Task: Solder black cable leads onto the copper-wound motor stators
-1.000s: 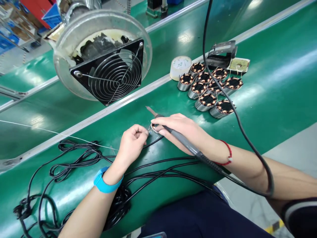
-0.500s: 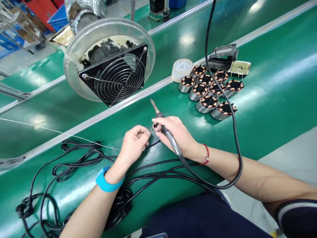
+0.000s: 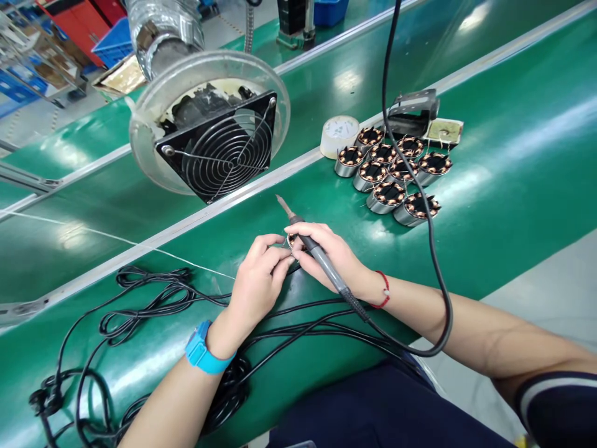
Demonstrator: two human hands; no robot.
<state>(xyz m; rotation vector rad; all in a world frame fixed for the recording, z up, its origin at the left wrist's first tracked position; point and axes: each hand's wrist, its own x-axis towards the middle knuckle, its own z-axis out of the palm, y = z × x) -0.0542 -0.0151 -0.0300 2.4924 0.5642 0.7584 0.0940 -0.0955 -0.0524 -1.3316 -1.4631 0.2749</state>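
My right hand (image 3: 336, 255) is closed around a soldering iron (image 3: 326, 264), its bare tip pointing up and away to the left, touching nothing. Those same fingers reach down beside a small motor stator (image 3: 291, 240) with copper windings, mostly hidden behind them. My left hand (image 3: 261, 274) is closed, its fingertips meeting at the stator's left side; what they pinch is too small to make out. A thin whitish wire (image 3: 186, 254) runs from the left edge to behind this hand. Under both hands pass black power cords (image 3: 308, 306).
Several finished-looking wound stators (image 3: 387, 194) stand in a group at right, beside a tape roll (image 3: 339, 137) and a black holder with a sponge tray (image 3: 443, 130). A fume extractor fan (image 3: 228, 155) hangs at upper left. Coiled cords (image 3: 153, 298) lie left; the iron's cable (image 3: 441, 274) loops right.
My left hand has moved slightly right, its fingers stretching further onto the stator's side. The right hand still holds the soldering iron, almost in place. The view has shifted a little.
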